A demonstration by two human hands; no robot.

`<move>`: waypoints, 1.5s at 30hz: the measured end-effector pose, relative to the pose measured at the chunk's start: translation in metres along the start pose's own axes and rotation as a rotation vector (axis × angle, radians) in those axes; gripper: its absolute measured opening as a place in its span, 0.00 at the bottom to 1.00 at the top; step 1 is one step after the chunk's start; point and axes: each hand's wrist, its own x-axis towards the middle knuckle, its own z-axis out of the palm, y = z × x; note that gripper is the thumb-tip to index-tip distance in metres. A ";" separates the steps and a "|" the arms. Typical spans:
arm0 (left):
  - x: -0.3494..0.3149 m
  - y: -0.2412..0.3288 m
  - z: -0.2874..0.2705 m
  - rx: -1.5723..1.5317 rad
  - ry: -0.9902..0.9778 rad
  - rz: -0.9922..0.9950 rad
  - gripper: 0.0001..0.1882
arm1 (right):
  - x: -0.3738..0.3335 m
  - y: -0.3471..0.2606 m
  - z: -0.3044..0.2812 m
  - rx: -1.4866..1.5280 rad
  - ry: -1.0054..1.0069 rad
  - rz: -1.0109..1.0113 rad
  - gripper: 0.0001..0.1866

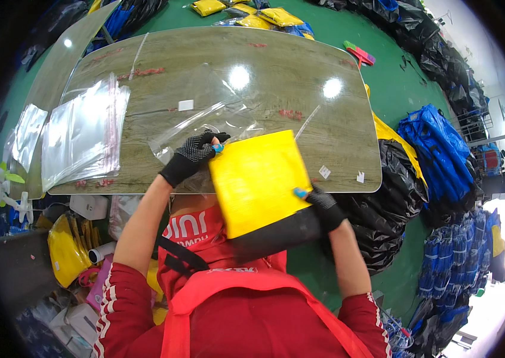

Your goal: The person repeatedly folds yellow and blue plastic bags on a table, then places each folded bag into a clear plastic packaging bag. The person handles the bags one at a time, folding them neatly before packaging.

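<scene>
Left hand (pixel 197 156) and right hand (pixel 325 207) are clamping fingers on a yellow-and-black sheet (pixel 259 179); clear plastic bags (pixel 82 134) are cluttering the wood-grain table (pixel 339 140).

a broom (pixel 361 53) lies on the green floor (pixel 397 88); blue sheeting (pixel 434 134) bulges near a black bag (pixel 384 206).

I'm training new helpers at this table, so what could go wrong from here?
The yellow-and-black piece sticks out past the table's near edge, so it might drop if the right hand loses its grip. The crumpled clear bag lies close by the left hand and could snag or crease. The stack of clear bags is unevenly fanned and might slide if bumped.
</scene>
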 end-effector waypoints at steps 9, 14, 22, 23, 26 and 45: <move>-0.039 0.038 0.005 0.762 -0.028 0.400 0.08 | 0.061 0.000 0.037 -0.058 0.080 -0.546 0.14; -0.049 0.040 0.010 0.668 0.069 0.407 0.09 | 0.114 -0.038 0.048 -0.090 -0.428 0.077 0.15; -0.069 0.031 0.003 1.034 0.157 0.398 0.17 | 0.119 -0.026 0.051 -0.346 -0.289 -0.352 0.15; -0.070 0.028 0.003 0.961 0.148 0.377 0.18 | 0.112 -0.028 0.046 -0.279 -0.274 -0.301 0.17; -0.071 0.020 0.005 0.824 0.137 0.326 0.20 | 0.093 -0.033 0.032 0.093 -0.479 -0.118 0.20; -0.073 0.021 0.022 0.861 0.212 0.260 0.22 | 0.095 -0.038 0.035 -0.224 -0.146 -0.082 0.19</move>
